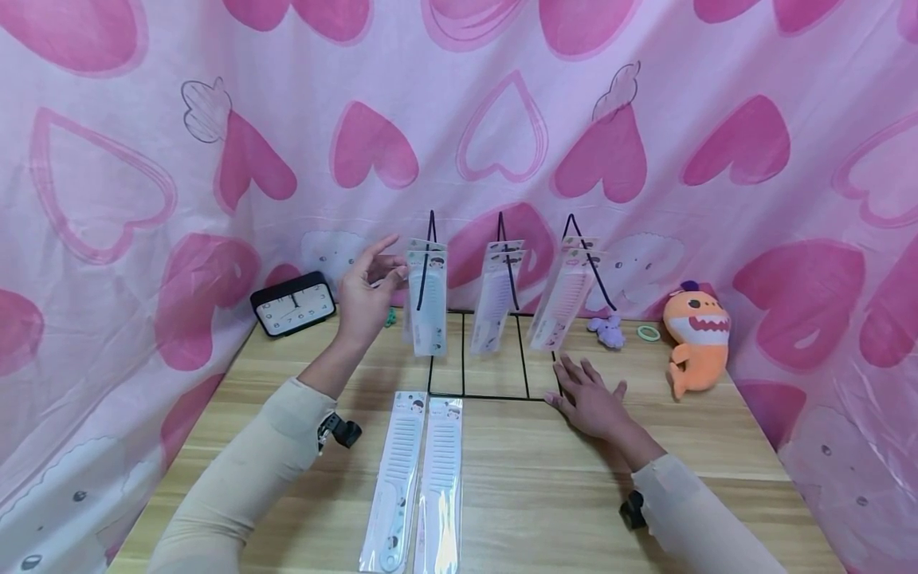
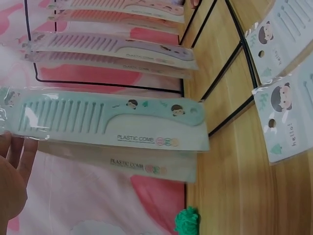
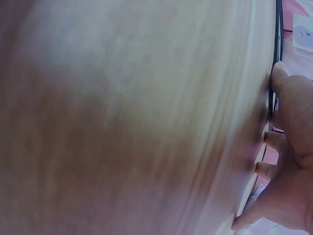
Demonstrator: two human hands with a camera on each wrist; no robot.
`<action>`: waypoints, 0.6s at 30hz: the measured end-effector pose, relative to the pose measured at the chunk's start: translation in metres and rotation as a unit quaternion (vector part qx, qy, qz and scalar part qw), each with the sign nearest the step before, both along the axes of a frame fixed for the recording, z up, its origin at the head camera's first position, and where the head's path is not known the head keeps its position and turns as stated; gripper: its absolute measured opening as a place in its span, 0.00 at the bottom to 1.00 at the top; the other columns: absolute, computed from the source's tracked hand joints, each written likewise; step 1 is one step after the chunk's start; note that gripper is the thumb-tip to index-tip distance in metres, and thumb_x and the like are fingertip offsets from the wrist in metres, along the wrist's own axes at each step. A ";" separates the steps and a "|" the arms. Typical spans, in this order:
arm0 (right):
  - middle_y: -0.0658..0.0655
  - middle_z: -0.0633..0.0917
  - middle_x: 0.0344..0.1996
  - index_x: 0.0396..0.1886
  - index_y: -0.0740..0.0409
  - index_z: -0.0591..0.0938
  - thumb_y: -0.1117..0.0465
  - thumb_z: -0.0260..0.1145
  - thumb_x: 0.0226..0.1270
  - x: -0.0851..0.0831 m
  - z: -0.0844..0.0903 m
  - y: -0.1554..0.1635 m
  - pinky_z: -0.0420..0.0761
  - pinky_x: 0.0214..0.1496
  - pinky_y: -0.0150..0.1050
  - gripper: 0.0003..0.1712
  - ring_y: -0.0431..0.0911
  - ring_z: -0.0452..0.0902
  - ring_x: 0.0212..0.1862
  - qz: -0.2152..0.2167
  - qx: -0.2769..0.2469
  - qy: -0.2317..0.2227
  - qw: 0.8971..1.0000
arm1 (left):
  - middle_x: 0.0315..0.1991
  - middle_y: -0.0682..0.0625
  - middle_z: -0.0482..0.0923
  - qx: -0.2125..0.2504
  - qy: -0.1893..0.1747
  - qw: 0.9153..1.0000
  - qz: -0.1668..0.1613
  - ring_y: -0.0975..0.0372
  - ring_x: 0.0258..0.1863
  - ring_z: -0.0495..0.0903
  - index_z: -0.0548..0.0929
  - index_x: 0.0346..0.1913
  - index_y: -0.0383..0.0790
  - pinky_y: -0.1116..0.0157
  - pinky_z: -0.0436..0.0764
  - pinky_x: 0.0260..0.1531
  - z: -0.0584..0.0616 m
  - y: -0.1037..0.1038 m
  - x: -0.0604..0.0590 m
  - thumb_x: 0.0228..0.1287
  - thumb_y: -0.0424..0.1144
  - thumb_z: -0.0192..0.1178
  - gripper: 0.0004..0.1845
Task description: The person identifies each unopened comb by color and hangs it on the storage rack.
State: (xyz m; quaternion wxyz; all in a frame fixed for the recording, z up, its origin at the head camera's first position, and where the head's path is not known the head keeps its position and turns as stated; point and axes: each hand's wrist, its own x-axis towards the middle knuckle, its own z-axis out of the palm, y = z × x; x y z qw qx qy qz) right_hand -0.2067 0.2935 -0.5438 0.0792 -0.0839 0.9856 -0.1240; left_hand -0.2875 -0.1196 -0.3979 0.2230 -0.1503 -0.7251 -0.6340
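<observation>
A black wire rack (image 1: 495,396) stands on the wooden table (image 1: 574,494) with packaged combs hanging from three hooks. My left hand (image 1: 367,293) is raised beside the left hook, and its fingertips touch the top of the mint comb pack (image 1: 428,307) hanging there. In the left wrist view my fingers (image 2: 17,154) lie straight behind the end of that mint comb pack (image 2: 112,117). My right hand (image 1: 590,399) rests flat on the table, fingers spread, at the front right corner of the rack's base. The right wrist view shows its fingertips (image 3: 281,78) against the black wire (image 3: 278,29).
Two more comb packs (image 1: 402,470) (image 1: 441,478) lie side by side on the table near its front. A black clock (image 1: 292,303) stands at the back left. An orange plush (image 1: 697,339), a small purple toy (image 1: 608,329) and a green ring (image 1: 649,332) sit at the back right. Pink heart cloth surrounds the table.
</observation>
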 end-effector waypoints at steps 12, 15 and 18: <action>0.56 0.54 0.92 0.91 0.50 0.60 0.33 0.56 0.87 0.001 0.004 0.001 0.37 0.68 0.99 0.45 0.69 0.44 0.91 0.001 -0.003 0.008 1.000 | 0.58 0.44 0.93 -0.055 -0.042 0.997 0.037 0.53 0.61 0.90 0.81 0.75 0.57 0.53 0.85 0.71 -0.026 -0.018 0.002 0.77 0.42 0.70 0.26; 0.56 0.54 0.92 0.91 0.49 0.61 0.33 0.56 0.87 0.001 0.004 0.001 0.37 0.68 0.99 0.45 0.69 0.44 0.91 0.000 -0.003 0.008 1.000 | 0.58 0.45 0.93 -0.067 -0.059 0.995 0.041 0.55 0.61 0.90 0.81 0.74 0.56 0.57 0.87 0.69 -0.037 -0.026 0.006 0.78 0.41 0.70 0.26; 0.56 0.54 0.92 0.91 0.49 0.60 0.33 0.55 0.87 0.001 0.002 0.000 0.37 0.69 0.99 0.45 0.69 0.44 0.91 0.003 -0.003 0.007 1.000 | 0.58 0.44 0.92 -0.082 -0.081 0.993 0.038 0.55 0.58 0.90 0.84 0.72 0.50 0.65 0.90 0.61 -0.050 -0.038 0.011 0.79 0.39 0.70 0.22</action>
